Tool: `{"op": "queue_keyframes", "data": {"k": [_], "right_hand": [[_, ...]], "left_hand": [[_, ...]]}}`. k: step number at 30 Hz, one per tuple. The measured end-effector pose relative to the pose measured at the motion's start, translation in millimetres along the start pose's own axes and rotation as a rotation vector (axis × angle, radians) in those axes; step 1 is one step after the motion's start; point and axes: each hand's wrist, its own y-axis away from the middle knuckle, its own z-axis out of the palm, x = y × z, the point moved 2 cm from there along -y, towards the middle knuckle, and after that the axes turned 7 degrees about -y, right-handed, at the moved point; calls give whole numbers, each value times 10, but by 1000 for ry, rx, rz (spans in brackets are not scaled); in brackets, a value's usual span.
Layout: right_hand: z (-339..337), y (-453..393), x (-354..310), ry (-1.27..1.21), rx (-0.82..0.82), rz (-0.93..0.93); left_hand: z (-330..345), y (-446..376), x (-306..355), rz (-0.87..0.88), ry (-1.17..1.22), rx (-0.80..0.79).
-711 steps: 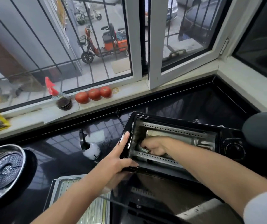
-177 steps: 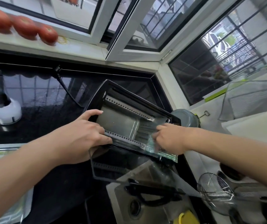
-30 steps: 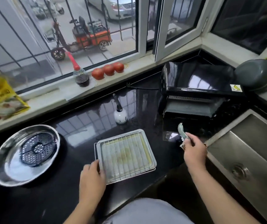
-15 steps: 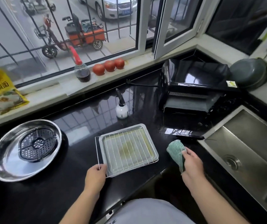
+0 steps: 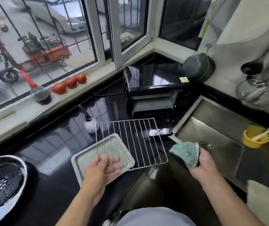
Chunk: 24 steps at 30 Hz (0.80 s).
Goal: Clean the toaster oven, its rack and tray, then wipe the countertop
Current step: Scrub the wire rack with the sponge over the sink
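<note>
Head view: the left hand pinches the near edge of the wire rack, lifted off the tray where it lay half a second ago and swung toward the sink. The right hand clamps a ribbed teal cloth, so rack scrubbing likely comes next. Thin chrome bars hang over the glossy black countertop; the dull, shallow tray stays put. Beyond, the shiny black oven stands open.
</note>
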Motion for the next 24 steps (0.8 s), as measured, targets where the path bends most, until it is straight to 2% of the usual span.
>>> {"op": "queue_keyframes", "data": {"k": [5,10,12,13,15,17,20,21,24], "right_hand": [[-220,-124,-981,-30,43,-143],[-514,-256,-1654,124,-45,-179],[-718,-232,-1985,202,-148,-200],[-795,-257,-2122,187,-172,-161],[-939,-246,-2370,99,-324,-58],[-996,-365,-2555,127,-378,-9],[-944,-493,-2671,298,-256,-69],[-908,-529,-2690,391,-210,-138],[-807,-596,-2789,670,66,-384]], "left_hand": [[1160,-190,59,21,-122,-242],[2254,-286,-102,5,-207,-412],[2593,-339,-144,-6,-217,-455],[2667,-358,-132,-16,-218,-466],[2849,-373,-140,-36,-226,-478],[3014,-342,-142,-50,-251,-495],[3219,-273,-119,-56,-286,-520],[3276,-264,-111,-50,-307,-531],[3430,-262,-77,-47,-367,-566]]}}
